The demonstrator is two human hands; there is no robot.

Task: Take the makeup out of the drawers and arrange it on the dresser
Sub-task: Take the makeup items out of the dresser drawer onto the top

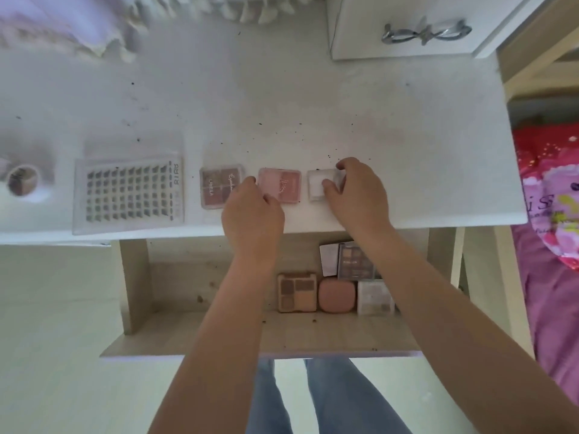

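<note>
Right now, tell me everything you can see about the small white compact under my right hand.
The white compact is a small square case, clear-looking plastic around a white centre. It lies flat on the dresser top, rightmost in a row, beside the pink compact with a gap between them. The right hand holds it, fingers curled over its right side.

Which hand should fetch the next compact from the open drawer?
Probably the right hand: the remaining palettes sit in the drawer's right part, directly under its forearm. It must first release the white compact.
</note>
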